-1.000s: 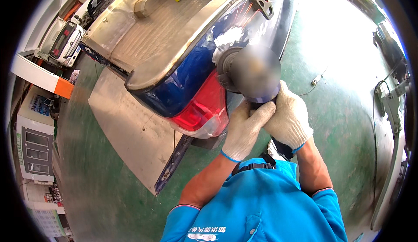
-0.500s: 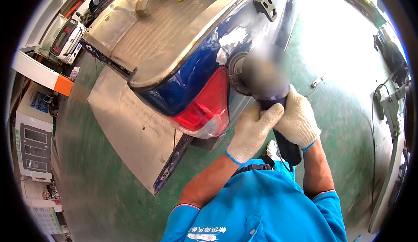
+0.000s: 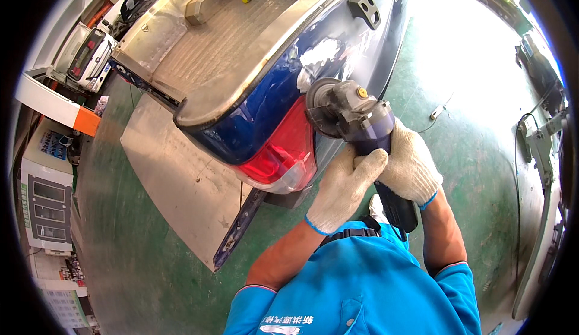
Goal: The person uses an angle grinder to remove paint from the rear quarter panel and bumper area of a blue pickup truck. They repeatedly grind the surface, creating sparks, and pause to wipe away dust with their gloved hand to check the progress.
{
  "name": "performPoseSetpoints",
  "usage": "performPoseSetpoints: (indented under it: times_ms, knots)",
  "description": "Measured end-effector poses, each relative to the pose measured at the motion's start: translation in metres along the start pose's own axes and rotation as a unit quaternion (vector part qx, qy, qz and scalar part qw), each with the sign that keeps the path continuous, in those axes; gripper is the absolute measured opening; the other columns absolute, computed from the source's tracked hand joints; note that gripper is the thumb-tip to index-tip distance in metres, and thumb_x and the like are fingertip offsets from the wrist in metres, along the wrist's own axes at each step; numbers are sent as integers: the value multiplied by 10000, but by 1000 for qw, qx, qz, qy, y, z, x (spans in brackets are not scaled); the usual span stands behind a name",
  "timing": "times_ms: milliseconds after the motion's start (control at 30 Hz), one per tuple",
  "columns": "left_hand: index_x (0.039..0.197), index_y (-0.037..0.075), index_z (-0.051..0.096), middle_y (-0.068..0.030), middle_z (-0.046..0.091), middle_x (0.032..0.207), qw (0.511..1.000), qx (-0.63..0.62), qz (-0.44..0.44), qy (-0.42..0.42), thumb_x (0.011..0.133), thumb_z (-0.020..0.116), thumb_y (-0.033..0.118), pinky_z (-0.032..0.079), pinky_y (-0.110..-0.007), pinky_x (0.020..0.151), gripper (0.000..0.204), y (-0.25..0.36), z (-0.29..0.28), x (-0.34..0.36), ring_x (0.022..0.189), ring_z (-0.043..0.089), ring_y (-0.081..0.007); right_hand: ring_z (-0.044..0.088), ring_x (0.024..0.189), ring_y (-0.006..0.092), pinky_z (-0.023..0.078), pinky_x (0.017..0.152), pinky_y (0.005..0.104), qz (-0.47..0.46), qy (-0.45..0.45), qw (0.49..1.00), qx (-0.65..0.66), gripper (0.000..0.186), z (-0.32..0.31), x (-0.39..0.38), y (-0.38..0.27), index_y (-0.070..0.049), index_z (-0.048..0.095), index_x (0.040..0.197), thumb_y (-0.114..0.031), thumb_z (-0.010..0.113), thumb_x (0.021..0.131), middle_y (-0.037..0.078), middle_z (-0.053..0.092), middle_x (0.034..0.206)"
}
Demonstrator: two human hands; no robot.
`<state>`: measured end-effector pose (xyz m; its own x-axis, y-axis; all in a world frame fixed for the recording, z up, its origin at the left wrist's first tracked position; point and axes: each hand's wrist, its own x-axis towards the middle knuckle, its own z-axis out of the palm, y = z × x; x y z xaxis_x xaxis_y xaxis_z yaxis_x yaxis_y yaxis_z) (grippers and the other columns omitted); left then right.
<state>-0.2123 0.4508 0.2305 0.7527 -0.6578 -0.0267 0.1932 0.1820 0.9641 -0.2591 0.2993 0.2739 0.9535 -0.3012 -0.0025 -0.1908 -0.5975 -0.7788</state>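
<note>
Both my hands wear white knit gloves and grip a dark angle grinder [image 3: 356, 118]. My left hand [image 3: 344, 187] wraps the body from below. My right hand [image 3: 410, 166] holds the rear handle, whose black end sticks out toward my chest. The grinder's round disc [image 3: 318, 107] presses against the blue side panel [image 3: 338, 51] of a pickup truck, just above the red tail light [image 3: 283, 151]. A bright, worn patch shows on the blue paint beside the disc.
The truck's grey metal bed [image 3: 223, 39] fills the upper middle, with its lowered tailgate [image 3: 175, 172] to the left. Green floor [image 3: 482, 130] lies all round. Another vehicle [image 3: 90, 54] and machines stand at the far left. A cable trails on the floor to the right.
The grinder has shifted left and slightly up along the blue panel, my hands moving with it. It was blurred before and now shows sharply.
</note>
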Motion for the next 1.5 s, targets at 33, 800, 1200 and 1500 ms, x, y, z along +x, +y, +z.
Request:
performPoseSetpoints:
  times_ms: [33,800,1200,1500]
  knots:
    - [1316,-79,598,-64,625,1089,1000,6,5,3,1039,705,371,499,-289,851,539,0,0,-1,981,547,-116,727,1005,478,576,872,487,-2,3,1000,-2,708,1,0,-1,11,586,1295,-348,851,746,284,737,1039]
    - [1357,-72,570,-88,622,1167,1000,14,2,-16,1059,684,354,515,-301,894,532,7,-3,-8,1032,565,-114,742,987,472,580,865,478,8,3,1000,2,717,6,-4,0,44,590,1269,-362,859,743,298,743,1016]
    - [1406,-71,548,-77,620,1221,1000,7,-1,-9,1061,688,265,502,-296,947,502,9,-6,-12,1095,561,-126,725,969,492,581,840,496,-28,25,999,-4,682,12,-8,-2,60,585,1273,-342,827,778,311,731,988]
    - [1449,-67,534,-124,635,1222,996,61,49,-42,1082,654,329,501,-341,986,553,7,-4,-8,1116,583,-181,763,911,408,591,811,456,-17,58,997,39,638,8,-6,12,23,628,1253,-311,849,756,254,753,983]
